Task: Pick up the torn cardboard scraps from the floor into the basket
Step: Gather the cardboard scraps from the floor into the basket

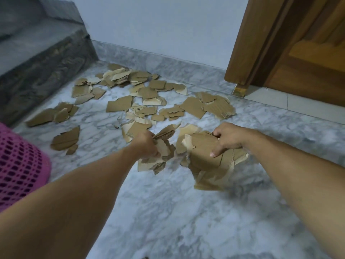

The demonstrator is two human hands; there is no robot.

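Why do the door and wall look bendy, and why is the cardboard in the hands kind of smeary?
Head view: the wide lens bows the door frame and skirting near the edges. Head view: the bunches of scraps in the left hand and right hand look motion-blurred, while the scraps on the floor look sharper. Head view: soft, bluish light, no glare.

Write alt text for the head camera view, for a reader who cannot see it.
Seen from above, a person's left hand and right hand each grip a bunch of torn cardboard scraps just above a grey marble floor. Many more scraps lie scattered beyond, toward a white wall. A pink mesh basket shows at the left edge, a wooden door frame at upper right.
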